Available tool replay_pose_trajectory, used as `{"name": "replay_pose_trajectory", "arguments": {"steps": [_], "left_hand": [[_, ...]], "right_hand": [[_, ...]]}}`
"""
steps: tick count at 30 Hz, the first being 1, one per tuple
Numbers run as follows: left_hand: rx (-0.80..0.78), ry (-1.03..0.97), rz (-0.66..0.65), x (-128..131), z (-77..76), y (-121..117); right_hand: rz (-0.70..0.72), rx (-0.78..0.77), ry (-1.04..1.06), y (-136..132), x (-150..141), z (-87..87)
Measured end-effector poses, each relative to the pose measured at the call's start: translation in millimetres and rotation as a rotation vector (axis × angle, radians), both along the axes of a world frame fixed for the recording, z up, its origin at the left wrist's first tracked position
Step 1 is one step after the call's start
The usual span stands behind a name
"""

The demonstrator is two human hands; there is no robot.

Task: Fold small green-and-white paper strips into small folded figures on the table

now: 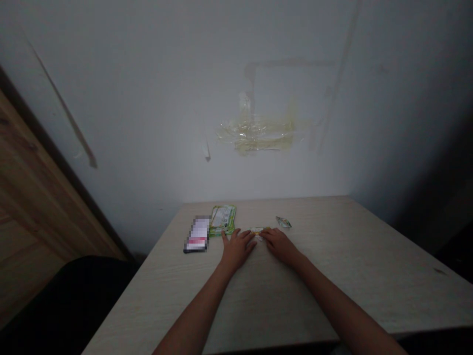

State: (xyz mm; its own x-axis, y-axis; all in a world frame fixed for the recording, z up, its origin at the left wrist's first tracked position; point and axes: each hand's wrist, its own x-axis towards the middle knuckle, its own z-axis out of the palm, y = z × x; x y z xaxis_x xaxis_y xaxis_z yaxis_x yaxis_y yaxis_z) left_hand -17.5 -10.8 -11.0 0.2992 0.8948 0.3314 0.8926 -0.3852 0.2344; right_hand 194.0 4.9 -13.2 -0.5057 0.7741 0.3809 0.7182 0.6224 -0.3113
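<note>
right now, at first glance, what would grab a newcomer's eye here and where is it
Probably the left hand and right hand, together at a small printed piece on the table. Next, the phone with a pixelated screen, to their left, beside stacked green packets. Above, shiny yellowed tape stands out on the grey wall.

Free desk (362,246) right of right hand (280,244). Gap between hands taken by small printed piece (258,230). Phone (198,234), green packets (223,218) obstruct left hand's (237,248) far-left side; small packet (284,222) beyond right hand; wall (166,123) closes far edge.
</note>
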Motion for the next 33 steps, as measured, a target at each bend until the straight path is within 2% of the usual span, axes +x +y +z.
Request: {"name": "replay_pose_trajectory", "arguments": {"steps": [5, 11, 17, 26, 33], "left_hand": [[0.015, -0.016, -0.017, 0, 3.6, -2], [0.006, -0.057, -0.095, 0, 6.8, -4], [-0.024, -0.047, -0.063, -1, 6.0, -4], [-0.045, -0.012, -0.027, 1, 6.1, -4], [-0.027, -0.023, -0.040, 1, 9.4, -4]], "right_hand": [[0.012, 0.009, 0.018, 2, 1, -2.4], [0.019, -0.013, 0.123, 2, 3, -4.8], [0.056, -0.014, 0.198, -1, 4, -2.7], [0.077, 0.036, 0.132, -6, 1, 3.9], [0.070, -0.013, 0.141, -8, 1, 5.7]]}}
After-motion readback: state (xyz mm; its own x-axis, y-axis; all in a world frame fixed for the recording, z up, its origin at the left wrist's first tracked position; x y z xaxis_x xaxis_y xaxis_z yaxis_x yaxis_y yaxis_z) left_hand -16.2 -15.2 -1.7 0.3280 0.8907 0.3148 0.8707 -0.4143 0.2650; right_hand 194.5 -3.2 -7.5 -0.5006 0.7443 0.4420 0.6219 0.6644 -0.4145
